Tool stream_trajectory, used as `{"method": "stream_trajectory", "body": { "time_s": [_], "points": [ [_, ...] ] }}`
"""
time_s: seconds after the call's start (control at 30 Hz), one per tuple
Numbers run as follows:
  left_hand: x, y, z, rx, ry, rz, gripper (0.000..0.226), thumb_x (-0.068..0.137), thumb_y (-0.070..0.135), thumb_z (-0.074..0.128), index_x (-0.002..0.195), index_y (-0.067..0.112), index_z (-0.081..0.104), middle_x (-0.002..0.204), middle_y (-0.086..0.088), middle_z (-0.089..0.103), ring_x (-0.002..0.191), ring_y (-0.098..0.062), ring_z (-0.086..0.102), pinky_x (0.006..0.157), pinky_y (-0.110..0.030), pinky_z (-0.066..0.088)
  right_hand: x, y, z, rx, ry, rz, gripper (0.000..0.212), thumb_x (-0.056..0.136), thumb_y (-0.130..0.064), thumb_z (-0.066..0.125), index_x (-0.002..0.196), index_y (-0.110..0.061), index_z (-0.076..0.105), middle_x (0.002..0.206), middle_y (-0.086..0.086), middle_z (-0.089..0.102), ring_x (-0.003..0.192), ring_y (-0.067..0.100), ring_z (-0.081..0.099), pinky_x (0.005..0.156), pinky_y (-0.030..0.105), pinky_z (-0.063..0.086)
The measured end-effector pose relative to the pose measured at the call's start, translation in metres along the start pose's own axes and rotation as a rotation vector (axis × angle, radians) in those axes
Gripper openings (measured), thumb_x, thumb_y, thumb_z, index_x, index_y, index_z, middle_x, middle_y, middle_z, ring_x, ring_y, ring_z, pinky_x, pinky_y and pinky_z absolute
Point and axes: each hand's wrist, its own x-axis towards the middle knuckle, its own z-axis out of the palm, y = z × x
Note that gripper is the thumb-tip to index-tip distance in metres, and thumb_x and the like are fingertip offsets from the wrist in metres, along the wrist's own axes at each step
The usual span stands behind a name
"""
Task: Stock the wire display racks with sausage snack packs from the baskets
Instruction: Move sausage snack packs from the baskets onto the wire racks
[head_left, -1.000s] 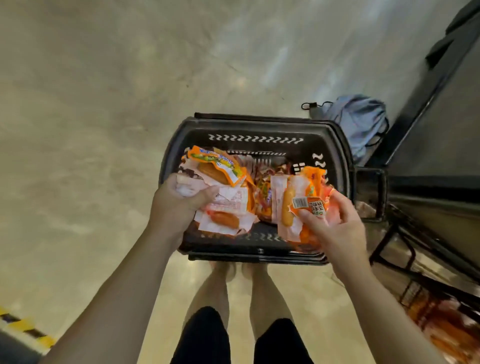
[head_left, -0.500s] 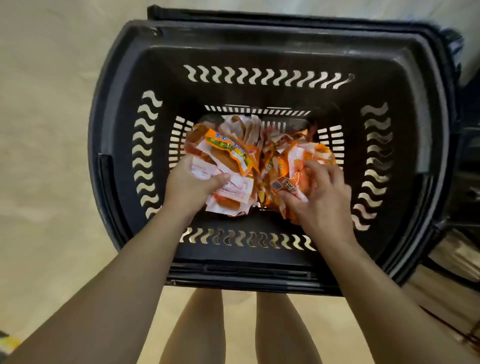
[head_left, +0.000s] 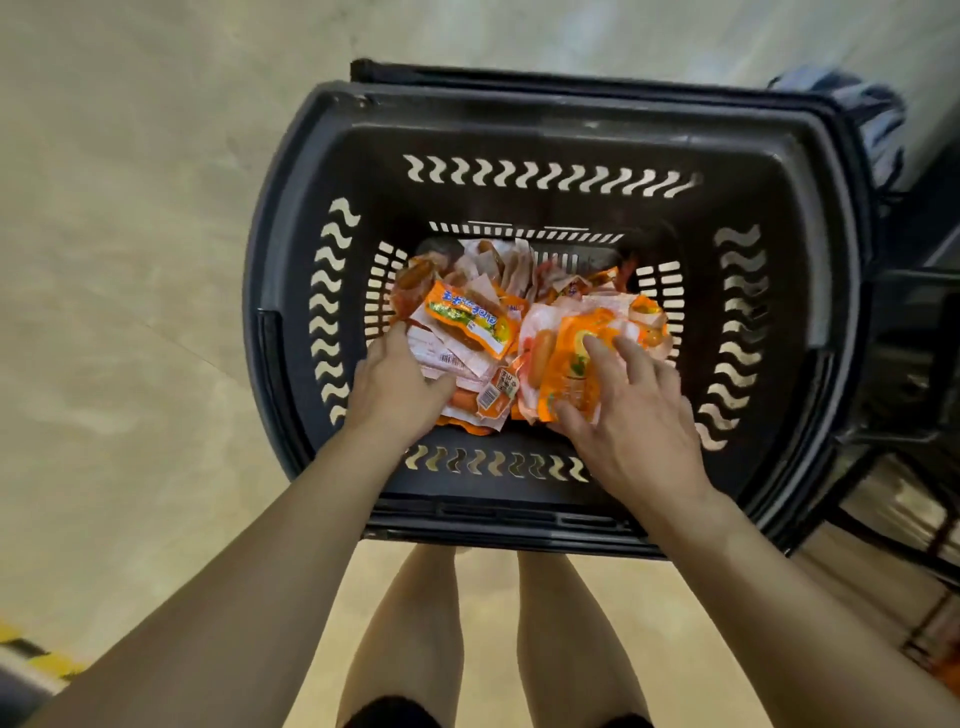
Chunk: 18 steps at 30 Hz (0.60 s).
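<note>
- A black plastic shopping basket (head_left: 545, 208) with wavy slots cut in its walls stood on the pale polished floor (head_left: 130, 260), right in front of the person's bare legs (head_left: 415, 623).
- A loose heap of orange-and-white plastic sausage snack packs (head_left: 514, 270) lay on the bottom of the basket, and both hands were down in it.
- The left hand (head_left: 395, 382) was clamped on a bundle of packs at the left of the heap, with the thumb pressed on top and the fingers curled underneath, out of sight.
- The top pack of that bundle was an orange pack with a green picture and blue lettering (head_left: 467, 322). Below it were white-backed packs showing printed barcodes (head_left: 452, 361).
- The right hand (head_left: 631, 410) lay on an orange pack with a sausage picture (head_left: 576, 358) at the right of the heap. Its fingers (head_left: 595, 345) were spread and fairly straight on the pack's face, the thumb sat against the near edge, and nothing was closed round the pack.
- The right fingertips were motion-blurred.
- A blue fabric bag (head_left: 878, 124) lay on the floor just beyond the basket's far right corner.
- A dark metal frame (head_left: 914, 332) stood close against the basket's right side.
- A yellow-and-black striped strip (head_left: 36, 657) crossed the floor at the lower left.
</note>
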Motion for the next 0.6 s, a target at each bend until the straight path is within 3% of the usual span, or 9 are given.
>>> {"method": "stream_trajectory", "body": {
  "time_s": [0.13, 0.27, 0.47, 0.6],
  "points": [
    [-0.086, 0.027, -0.068, 0.242, 0.009, 0.117, 0.059, 0.096, 0.044, 0.061, 0.148, 0.022, 0.044, 0.142, -0.006, 0.053, 0.128, -0.030, 0.048, 0.103, -0.045, 0.046, -0.065, -0.017, -0.071, -0.089, 0.068, -0.003, 0.067, 0.100, -0.058, 0.046, 0.156, -0.023, 0.034, 0.160, 0.005, 0.040, 0.139, 0.032, 0.041, 0.110, 0.048, 0.041],
    [-0.168, 0.051, -0.126, 0.393, 0.115, 0.264, 0.035, 0.095, 0.042, 0.060, 0.126, 0.024, 0.057, 0.121, 0.002, 0.064, 0.109, -0.023, 0.058, 0.089, -0.037, 0.051, -0.129, -0.035, -0.131, -0.152, 0.087, -0.035, 0.064, 0.100, -0.054, 0.049, 0.152, -0.019, 0.041, 0.151, 0.004, 0.051, 0.132, 0.028, 0.050, 0.104, 0.043, 0.044],
    [-0.328, 0.094, -0.239, 0.484, 0.279, 0.438, 0.024, 0.093, 0.043, 0.061, 0.111, 0.026, 0.059, 0.108, 0.008, 0.064, 0.101, -0.017, 0.060, 0.087, -0.034, 0.049, -0.270, -0.061, -0.251, -0.221, 0.231, -0.076, 0.065, 0.095, -0.050, 0.060, 0.150, -0.018, 0.049, 0.147, 0.006, 0.057, 0.132, 0.029, 0.054, 0.107, 0.046, 0.046],
    [-0.402, 0.114, -0.291, 0.557, 0.424, 0.517, 0.029, 0.091, 0.045, 0.060, 0.115, 0.028, 0.060, 0.115, 0.008, 0.065, 0.106, -0.018, 0.061, 0.090, -0.036, 0.049, -0.336, -0.068, -0.311, -0.197, 0.354, -0.078, 0.061, 0.089, -0.047, 0.071, 0.140, -0.016, 0.059, 0.137, 0.007, 0.064, 0.124, 0.031, 0.059, 0.102, 0.048, 0.050]
  ]
}}
